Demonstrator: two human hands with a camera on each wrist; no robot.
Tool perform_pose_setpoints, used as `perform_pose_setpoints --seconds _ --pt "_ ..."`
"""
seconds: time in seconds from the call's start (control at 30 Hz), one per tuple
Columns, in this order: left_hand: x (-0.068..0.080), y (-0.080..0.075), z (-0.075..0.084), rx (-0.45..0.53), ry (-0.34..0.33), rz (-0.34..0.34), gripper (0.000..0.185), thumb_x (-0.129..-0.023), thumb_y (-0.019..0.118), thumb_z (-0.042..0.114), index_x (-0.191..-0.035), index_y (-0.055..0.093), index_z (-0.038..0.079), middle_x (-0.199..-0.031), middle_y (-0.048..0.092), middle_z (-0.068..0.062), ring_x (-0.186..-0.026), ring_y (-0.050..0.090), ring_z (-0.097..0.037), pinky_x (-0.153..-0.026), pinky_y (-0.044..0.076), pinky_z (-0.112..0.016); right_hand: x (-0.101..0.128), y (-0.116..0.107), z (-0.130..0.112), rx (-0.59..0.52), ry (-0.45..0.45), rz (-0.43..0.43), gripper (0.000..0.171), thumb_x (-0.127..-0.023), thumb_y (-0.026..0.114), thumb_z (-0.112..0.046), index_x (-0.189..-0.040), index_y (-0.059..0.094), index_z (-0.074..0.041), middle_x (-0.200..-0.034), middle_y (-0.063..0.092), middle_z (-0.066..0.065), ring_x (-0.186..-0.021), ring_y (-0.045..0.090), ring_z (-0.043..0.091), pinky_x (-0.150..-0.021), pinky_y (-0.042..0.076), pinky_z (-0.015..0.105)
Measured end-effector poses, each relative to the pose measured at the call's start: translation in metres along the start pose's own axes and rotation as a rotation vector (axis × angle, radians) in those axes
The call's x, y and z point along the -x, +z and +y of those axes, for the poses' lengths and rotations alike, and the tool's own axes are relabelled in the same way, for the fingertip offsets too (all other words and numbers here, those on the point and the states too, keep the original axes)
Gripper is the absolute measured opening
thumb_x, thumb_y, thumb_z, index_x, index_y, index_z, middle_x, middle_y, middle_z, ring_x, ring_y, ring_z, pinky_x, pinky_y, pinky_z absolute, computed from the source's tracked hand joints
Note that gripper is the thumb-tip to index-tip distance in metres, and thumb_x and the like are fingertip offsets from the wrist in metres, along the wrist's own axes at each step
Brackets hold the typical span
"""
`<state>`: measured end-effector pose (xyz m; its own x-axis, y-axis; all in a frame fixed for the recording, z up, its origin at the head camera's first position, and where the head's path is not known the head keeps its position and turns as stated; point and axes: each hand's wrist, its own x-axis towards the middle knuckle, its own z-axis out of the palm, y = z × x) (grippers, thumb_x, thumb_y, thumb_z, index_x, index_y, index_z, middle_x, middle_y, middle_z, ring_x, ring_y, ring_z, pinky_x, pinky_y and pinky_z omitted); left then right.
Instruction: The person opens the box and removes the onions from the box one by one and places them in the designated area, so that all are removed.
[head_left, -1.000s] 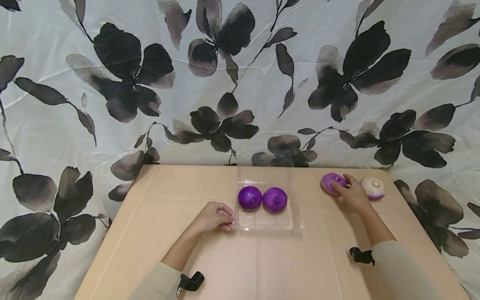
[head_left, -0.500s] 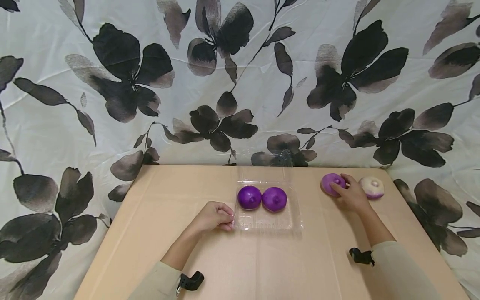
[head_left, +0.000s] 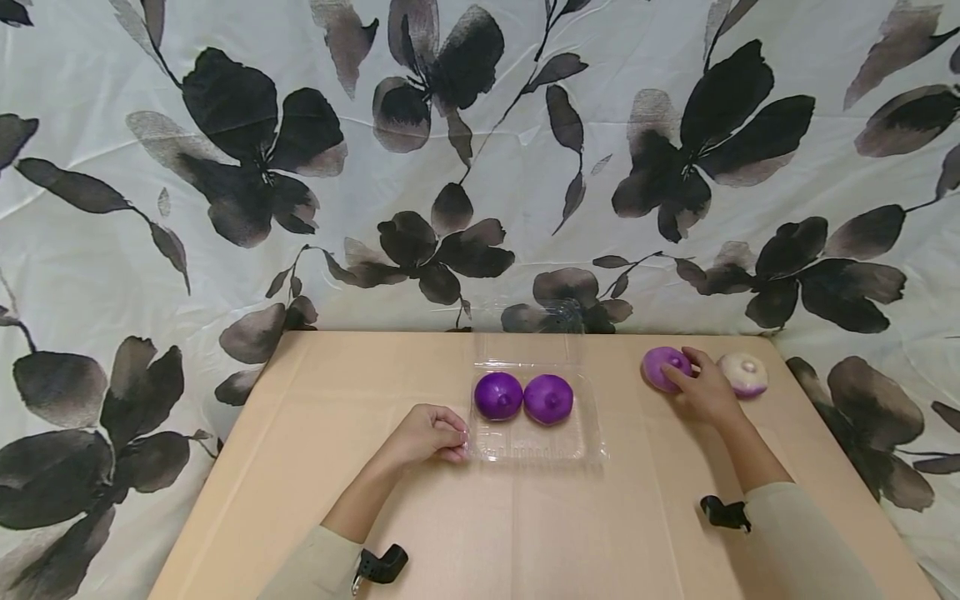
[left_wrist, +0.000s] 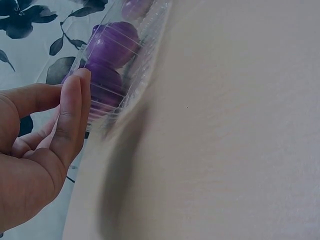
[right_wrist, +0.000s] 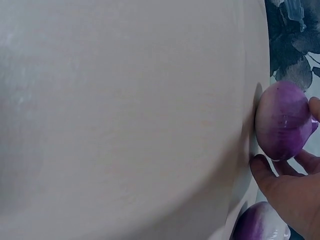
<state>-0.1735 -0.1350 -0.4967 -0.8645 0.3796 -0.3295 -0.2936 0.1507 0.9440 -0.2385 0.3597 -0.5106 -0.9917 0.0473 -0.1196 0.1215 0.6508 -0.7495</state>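
The right hand (head_left: 705, 392) curls its fingers and thumb around a pale purple onion (head_left: 663, 367) resting near the far right of the table (head_left: 375, 500); a whiter onion (head_left: 744, 374) lies just beside that hand. The left hand (head_left: 429, 433) pinches the near left edge of a clear plastic tray (head_left: 536, 442) in the middle of the table, which holds two dark purple onions (head_left: 498, 395) side by side.

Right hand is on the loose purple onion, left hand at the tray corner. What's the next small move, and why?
Probably lift the purple onion with the right hand and carry it toward the clear tray. Fingers already wrap it, the left hand steadies the tray's edge, and bare space shows in front of the two onions inside.
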Motion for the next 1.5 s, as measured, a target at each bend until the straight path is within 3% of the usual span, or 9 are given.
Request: perform_pose_setpoints --seconds 0.37,0.67,0.97,1.1,1.5 --pt "0.000 0.000 0.001 0.011 -0.004 -0.003 0.013 -0.092 0.065 -0.010 -0.103 0.063 -0.016 -0.080 0.075 -0.015 -0.066 0.073 -0.014 -0.066 0.067 -0.028 0.008 -0.005 -0.014 0.000 -0.047 0.038 0.083 -0.103 0.062 -0.039 -0.159 0.021 0.007 -0.159 0.026 0.040 -0.144 0.029 0.062 -0.117 0.033 0.072" --pt "0.000 -0.001 0.002 0.000 0.001 0.000 0.015 -0.091 0.066 -0.009 -0.104 0.063 -0.017 -0.076 0.075 -0.009 -0.065 0.072 -0.014 -0.066 0.068 -0.030 0.018 -0.011 -0.038 0.135 -0.229 0.124 0.075 -0.099 0.070 -0.029 -0.154 0.034 0.008 -0.154 0.036 0.039 -0.139 0.036 0.060 -0.109 0.036 0.078" --pt "-0.001 -0.001 0.000 0.005 -0.004 -0.002 0.013 -0.092 0.065 -0.009 -0.104 0.063 -0.016 -0.076 0.075 -0.010 -0.065 0.073 -0.015 -0.067 0.068 -0.032 0.029 -0.004 -0.075 0.062 -0.340 0.015 0.082 -0.092 0.079 -0.022 -0.158 0.034 -0.003 -0.154 0.042 0.035 -0.141 0.041 0.056 -0.114 0.035 0.074" --pt "-0.001 -0.001 0.000 0.006 0.004 -0.009 0.015 -0.092 0.065 -0.009 -0.104 0.063 -0.017 -0.076 0.074 -0.009 -0.066 0.073 -0.014 -0.068 0.068 -0.032 0.029 0.008 -0.090 0.114 -0.386 -0.031 0.086 -0.089 0.083 -0.028 -0.158 0.036 -0.007 -0.153 0.046 0.032 -0.136 0.048 0.051 -0.114 0.038 0.071" --pt "0.000 -0.001 -0.001 -0.004 -0.002 -0.002 0.012 -0.092 0.065 -0.009 -0.102 0.064 -0.014 -0.074 0.074 -0.007 -0.065 0.072 -0.014 -0.065 0.067 -0.029 0.028 0.046 -0.118 0.220 -0.522 -0.167 0.091 -0.082 0.088 -0.032 -0.157 0.041 -0.010 -0.157 0.046 0.018 -0.141 0.047 0.044 -0.115 0.042 0.067"
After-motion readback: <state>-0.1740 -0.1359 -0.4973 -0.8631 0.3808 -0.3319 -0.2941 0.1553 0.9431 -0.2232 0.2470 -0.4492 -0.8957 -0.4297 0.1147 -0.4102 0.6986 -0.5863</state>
